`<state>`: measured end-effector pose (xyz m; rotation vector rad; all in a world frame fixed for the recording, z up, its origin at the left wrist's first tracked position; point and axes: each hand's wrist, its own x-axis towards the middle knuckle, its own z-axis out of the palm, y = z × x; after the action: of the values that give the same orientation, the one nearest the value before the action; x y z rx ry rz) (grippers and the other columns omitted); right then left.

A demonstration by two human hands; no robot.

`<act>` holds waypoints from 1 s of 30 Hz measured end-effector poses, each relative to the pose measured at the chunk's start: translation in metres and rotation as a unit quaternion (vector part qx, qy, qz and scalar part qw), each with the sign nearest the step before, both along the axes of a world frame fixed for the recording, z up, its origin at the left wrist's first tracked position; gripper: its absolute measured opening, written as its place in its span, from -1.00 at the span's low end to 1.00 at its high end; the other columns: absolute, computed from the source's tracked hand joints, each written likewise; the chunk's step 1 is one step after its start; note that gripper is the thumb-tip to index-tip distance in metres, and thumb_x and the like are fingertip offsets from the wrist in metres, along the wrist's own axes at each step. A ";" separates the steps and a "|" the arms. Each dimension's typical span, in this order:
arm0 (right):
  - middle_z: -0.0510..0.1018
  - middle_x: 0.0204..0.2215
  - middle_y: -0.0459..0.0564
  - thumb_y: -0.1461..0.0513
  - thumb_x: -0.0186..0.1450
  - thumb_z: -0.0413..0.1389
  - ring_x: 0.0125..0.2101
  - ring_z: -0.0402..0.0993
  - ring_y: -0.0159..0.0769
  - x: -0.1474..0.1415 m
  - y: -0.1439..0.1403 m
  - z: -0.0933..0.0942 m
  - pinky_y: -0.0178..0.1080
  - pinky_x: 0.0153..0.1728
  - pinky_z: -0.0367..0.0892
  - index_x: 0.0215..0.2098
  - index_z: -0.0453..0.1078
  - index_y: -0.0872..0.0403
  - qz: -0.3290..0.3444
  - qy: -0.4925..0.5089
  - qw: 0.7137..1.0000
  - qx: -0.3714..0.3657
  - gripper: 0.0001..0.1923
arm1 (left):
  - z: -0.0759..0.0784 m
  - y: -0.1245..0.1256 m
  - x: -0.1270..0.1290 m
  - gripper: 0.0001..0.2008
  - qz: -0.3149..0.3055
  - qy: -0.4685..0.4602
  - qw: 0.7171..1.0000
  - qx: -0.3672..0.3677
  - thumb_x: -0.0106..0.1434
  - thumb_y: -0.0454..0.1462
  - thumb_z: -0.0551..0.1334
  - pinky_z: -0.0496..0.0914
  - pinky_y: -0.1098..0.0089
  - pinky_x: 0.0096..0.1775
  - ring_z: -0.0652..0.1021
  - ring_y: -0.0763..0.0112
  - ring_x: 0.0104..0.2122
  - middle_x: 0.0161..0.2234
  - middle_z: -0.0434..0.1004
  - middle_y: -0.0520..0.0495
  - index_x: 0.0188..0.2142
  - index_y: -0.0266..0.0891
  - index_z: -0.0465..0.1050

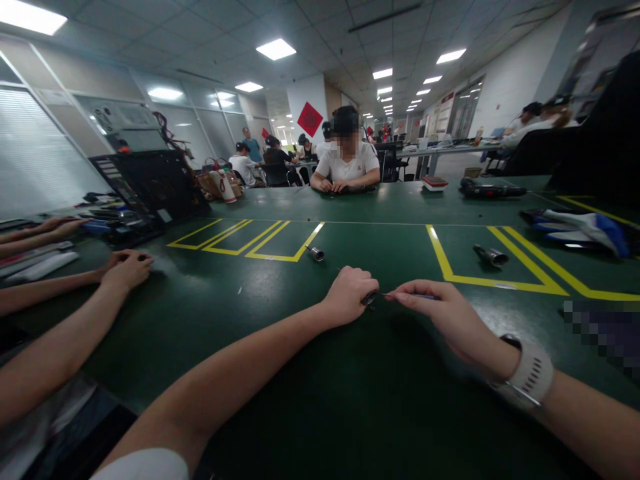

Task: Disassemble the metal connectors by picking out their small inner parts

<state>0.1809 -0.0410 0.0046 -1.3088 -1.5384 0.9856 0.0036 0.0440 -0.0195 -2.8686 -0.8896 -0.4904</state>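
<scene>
My left hand (349, 295) is closed around a hollow metal cylinder that looks like a hole saw (369, 298); its open rim shows at the fingers and most of it is hidden. My right hand (433, 303), with a watch on the wrist, pinches a thin metal tool (384, 295) whose tip points at the cylinder; I cannot tell if they touch. Just below lies a small dark piece (371, 309) on the green table. A similar metal cylinder with a shank (315, 253) lies beyond my left hand, and another cylinder (493, 256) lies inside a yellow-taped box.
Yellow tape outlines (273, 258) mark the green table (240, 347). Blue-white gloves (583, 230), a dark power drill (490, 189) and a red-white box (435, 184) lie at the right. A co-worker's hands (127, 269) are at the left; another person (346, 157) sits opposite.
</scene>
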 end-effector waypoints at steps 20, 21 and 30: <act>0.60 -0.27 0.02 0.17 0.17 0.15 -0.16 0.47 -0.13 0.002 0.002 -0.010 -0.03 -0.09 0.28 -0.32 0.50 0.07 -0.020 0.105 0.994 -0.035 -0.83 | -0.003 0.008 -0.002 -0.96 -0.005 -0.095 0.991 -0.094 0.11 -0.38 0.15 0.19 0.37 -0.29 0.42 0.40 -0.38 -0.44 0.43 0.00 -0.44 -0.26 0.35; 0.59 -0.27 0.02 0.15 0.17 0.15 -0.18 0.46 -0.13 0.001 0.001 -0.008 -0.04 -0.12 0.29 -0.31 0.51 0.07 -0.017 0.061 0.998 -0.022 -0.81 | -0.003 0.007 -0.002 -0.96 0.000 -0.079 0.994 -0.077 0.12 -0.37 0.14 0.17 0.37 -0.31 0.41 0.39 -0.39 -0.45 0.42 0.00 -0.44 -0.26 0.35; 0.61 -0.32 0.06 0.22 0.15 0.16 -0.22 0.52 -0.18 0.007 0.010 -0.011 -0.06 -0.08 0.31 -0.40 0.49 0.11 0.018 0.231 0.966 -0.114 -0.88 | -0.002 0.005 -0.001 -0.93 -0.004 -0.044 0.997 -0.060 0.10 -0.41 0.13 0.14 0.38 -0.32 0.39 0.39 -0.39 -0.45 0.40 -0.01 -0.44 -0.25 0.35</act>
<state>0.1878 -0.0310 -0.0069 -1.1015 -1.1175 1.4093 0.0026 0.0493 -0.0215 -2.9811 -0.9522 -0.5887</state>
